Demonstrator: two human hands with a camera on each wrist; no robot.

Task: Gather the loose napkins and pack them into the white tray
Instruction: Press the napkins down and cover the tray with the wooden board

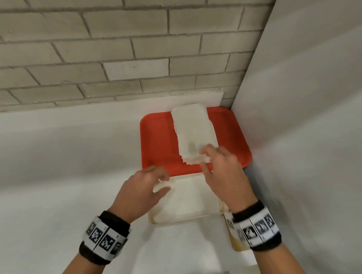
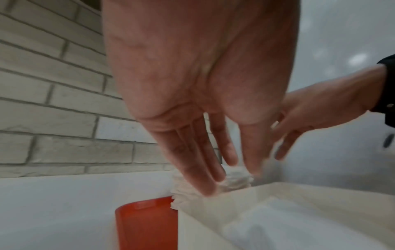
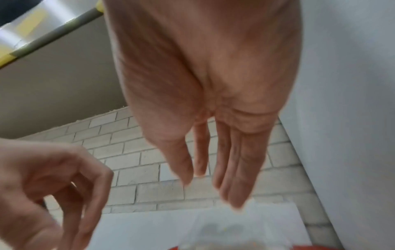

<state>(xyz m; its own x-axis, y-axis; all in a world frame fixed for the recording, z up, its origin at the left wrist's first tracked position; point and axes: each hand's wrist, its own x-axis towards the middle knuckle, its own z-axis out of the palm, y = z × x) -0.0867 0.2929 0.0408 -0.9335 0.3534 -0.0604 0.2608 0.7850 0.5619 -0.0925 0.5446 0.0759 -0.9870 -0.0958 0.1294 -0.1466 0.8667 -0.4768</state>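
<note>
Brick wall (image 1: 103, 44) is running across the back, meeting a plain white side wall (image 1: 317, 100) at the right corner; white tabletop (image 1: 46, 184) is filling the lower field and carrying everything.

Red tray (image 1: 160, 143) is sitting in the corner, its far edge near the brick wall, its right edge just beside the side wall; white tray (image 1: 184, 217) is lying directly in front of it, the two rims touching or nearly so; inside of the white tray is showing white material, too washed out to tell whether napkins or bare base.

Napkins (image 1: 194, 131) are lying as a long stack on the red tray, running from its far rim toward its near edge, layered edges visible at the near end; in the left wrist view the stack (image 2: 235, 179) is showing ruffled edges just beyond the white tray's far wall (image 2: 224, 208).

Right hand (image 1: 221, 170) is reaching over the near end of the stack, fingers extended and fairly straight, fingertips touching the napkins; whether thumb is getting under the stack, cannot tell because of blur.

Left hand (image 1: 145, 189) is hovering over the left far corner of the white tray, fingers loosely curved in the head view, straight in its wrist view, nothing visibly held; a small white patch is showing at the fingertips, contact uncertain.
</note>
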